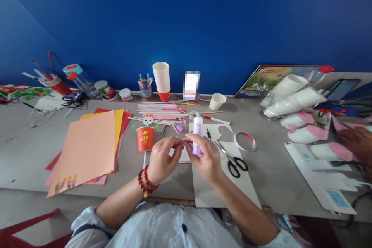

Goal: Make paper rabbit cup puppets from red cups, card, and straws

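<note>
My right hand (pixel 205 155) is wrapped round a glue stick (pixel 198 130) with a white cap and a purple body, held upright above the grey table (pixel 23 162). My left hand (pixel 162 157), with a red bead bracelet on its wrist, pinches a small thin piece I cannot make out, touching the right hand's fingertips. Under both hands lies a white paper sheet (pixel 209 193). An orange paper cup (pixel 145 138) with a paper animal face on a stick stands just left of my left hand. Black-handled scissors (pixel 234 161) lie right of my right hand.
Coloured paper sheets (pixel 87 147) lie at the left. Straws (pixel 162 110), stacked cups (pixel 161 79), a tape roll (pixel 245 141) and a red marker (pixel 216 119) are behind. Another person's hand (pixel 357 143) rests at the right among pink and white cups (pixel 305 131).
</note>
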`<state>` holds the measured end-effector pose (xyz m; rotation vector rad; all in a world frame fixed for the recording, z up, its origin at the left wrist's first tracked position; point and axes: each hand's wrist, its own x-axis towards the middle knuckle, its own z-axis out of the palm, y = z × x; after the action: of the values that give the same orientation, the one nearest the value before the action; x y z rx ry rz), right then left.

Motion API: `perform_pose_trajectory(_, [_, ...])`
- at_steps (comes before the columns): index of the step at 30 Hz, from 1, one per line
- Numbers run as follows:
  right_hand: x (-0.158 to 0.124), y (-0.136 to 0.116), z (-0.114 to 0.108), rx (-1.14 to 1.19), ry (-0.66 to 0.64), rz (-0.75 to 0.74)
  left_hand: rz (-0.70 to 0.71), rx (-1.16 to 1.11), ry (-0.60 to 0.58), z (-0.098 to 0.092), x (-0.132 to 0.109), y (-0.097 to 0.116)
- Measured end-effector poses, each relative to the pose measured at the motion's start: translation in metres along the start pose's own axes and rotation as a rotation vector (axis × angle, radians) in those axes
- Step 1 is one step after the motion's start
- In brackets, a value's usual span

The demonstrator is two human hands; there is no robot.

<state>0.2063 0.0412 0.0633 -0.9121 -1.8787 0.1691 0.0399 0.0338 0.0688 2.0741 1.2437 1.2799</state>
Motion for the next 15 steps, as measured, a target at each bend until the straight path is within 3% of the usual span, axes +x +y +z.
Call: perform_pose_trajectory(15, [0.0012,-0.0037,-0.0002,0.056,0.013,0.046,-0.006,0.005,0.018,0.0002,-0.0010,0.0026])
